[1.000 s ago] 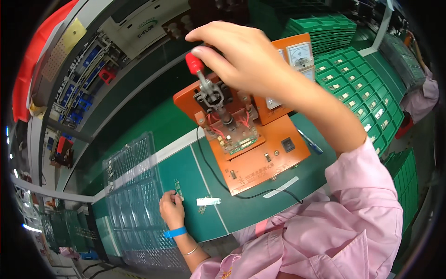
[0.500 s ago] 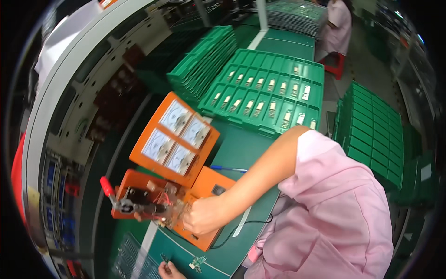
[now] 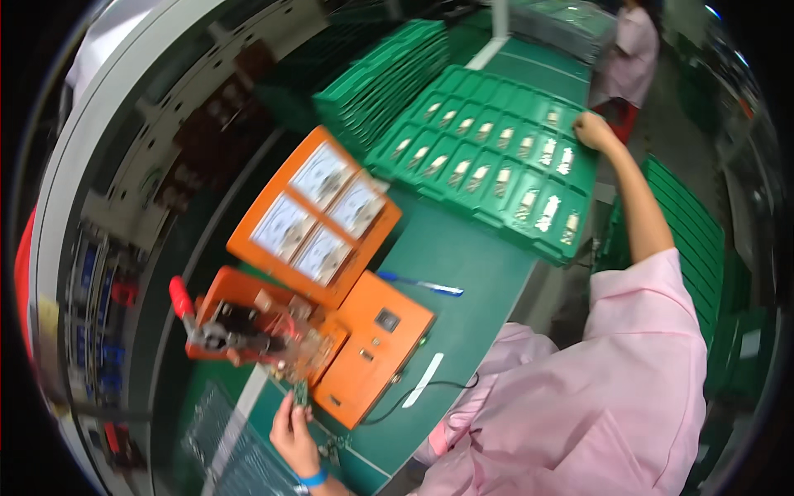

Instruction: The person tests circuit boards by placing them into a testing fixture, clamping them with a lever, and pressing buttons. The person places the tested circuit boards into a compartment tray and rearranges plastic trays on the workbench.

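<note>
My left hand (image 3: 291, 426) is at the bottom of the view, pinching a small green circuit board (image 3: 301, 395) upright against the front edge of an orange test fixture (image 3: 368, 347). The fixture carries a clamp with a red-handled lever (image 3: 179, 298). Behind it stands an orange box with three white meters (image 3: 318, 217). My right hand (image 3: 592, 130) is stretched far out, fingers curled, resting on the far right rim of a green compartment tray (image 3: 405, 161) filled with small boards. I cannot see whether it holds one.
A blue pen (image 3: 423, 286) and a white label strip (image 3: 426, 379) lie on the green bench by the fixture. Stacked green trays (image 3: 372, 74) sit behind, with more stacks (image 3: 699, 248) on my right. Another person in pink (image 3: 627, 45) stands at the far end.
My right hand left the red lever and swung out right to the tray. My view turned with it. My left hand lifted a small board up to the fixture.
</note>
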Motion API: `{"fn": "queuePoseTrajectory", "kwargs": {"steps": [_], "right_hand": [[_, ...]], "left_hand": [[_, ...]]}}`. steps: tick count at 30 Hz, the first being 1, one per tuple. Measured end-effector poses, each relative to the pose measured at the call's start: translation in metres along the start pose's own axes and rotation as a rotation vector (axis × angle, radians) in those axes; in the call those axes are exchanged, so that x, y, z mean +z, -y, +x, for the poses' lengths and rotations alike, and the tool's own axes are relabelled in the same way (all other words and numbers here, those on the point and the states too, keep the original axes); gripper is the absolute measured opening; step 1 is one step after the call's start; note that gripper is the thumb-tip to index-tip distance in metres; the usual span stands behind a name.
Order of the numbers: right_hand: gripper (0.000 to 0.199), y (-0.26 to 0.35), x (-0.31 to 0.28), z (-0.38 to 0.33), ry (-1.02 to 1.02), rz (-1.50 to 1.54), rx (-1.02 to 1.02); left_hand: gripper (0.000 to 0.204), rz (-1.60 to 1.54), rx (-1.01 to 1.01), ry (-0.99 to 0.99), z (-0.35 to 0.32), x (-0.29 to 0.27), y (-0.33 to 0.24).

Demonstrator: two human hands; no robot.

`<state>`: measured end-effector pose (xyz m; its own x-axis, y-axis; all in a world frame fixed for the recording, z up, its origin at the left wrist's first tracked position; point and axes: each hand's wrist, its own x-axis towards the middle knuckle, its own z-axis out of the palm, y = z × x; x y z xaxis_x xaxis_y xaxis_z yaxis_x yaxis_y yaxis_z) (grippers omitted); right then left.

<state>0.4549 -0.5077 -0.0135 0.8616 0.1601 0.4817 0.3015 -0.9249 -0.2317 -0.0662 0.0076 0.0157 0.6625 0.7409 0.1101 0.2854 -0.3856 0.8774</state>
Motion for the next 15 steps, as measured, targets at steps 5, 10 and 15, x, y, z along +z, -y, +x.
{"fn": "queuePoseTrajectory", "kwargs": {"steps": [5,10,15], "right_hand": [[0.024,0.111,-0.069,-0.025,0.034,0.177,-0.132],[0.020,0.371,-0.151,-0.111,0.527,1.558,-0.887],[0.025,0.413,-0.188,-0.132,0.753,1.584,-0.883]], "left_hand": [[0.020,-0.068,0.031,0.047,0.019,0.025,-0.009],[0.018,-0.209,0.116,-0.118,0.010,0.009,0.034],[0.016,-0.219,0.207,-0.234,0.014,0.028,0.054]]}}
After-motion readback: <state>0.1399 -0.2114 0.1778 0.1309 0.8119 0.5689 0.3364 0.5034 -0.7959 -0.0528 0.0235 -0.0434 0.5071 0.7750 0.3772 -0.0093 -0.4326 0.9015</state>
